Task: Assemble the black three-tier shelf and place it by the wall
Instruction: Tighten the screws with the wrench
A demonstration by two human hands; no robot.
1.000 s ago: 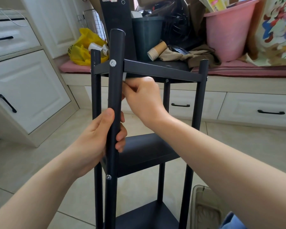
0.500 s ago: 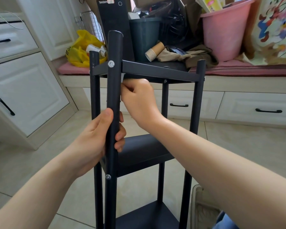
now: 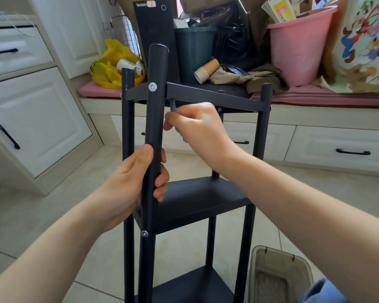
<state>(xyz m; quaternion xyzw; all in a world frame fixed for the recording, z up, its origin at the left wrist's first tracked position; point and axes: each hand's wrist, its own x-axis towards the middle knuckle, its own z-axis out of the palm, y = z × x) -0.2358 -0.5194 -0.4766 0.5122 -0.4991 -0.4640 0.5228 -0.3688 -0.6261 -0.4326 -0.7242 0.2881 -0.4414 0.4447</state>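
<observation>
Both hands are on the black shelf (image 3: 197,193) standing on open floor tiles (image 3: 42,215): left hand (image 3: 131,184) grips the near post (image 3: 155,119), right hand (image 3: 197,125) pinches a grey tool (image 3: 172,106) under the top tier (image 3: 210,98) edge, beige bin (image 3: 278,274) just beside.

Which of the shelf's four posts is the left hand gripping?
The nearest post, showing two silver screws; the left hand wraps it, and no hand grips the others.

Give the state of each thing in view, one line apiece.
shelf: upright, three tiers on posts.
front post: gripped by left hand.
grey tool: pinched by right hand, under top tier.
paper cup: lying on its side.
pink bucket: upright, stuffed with papers.
drawer: shut.
</observation>
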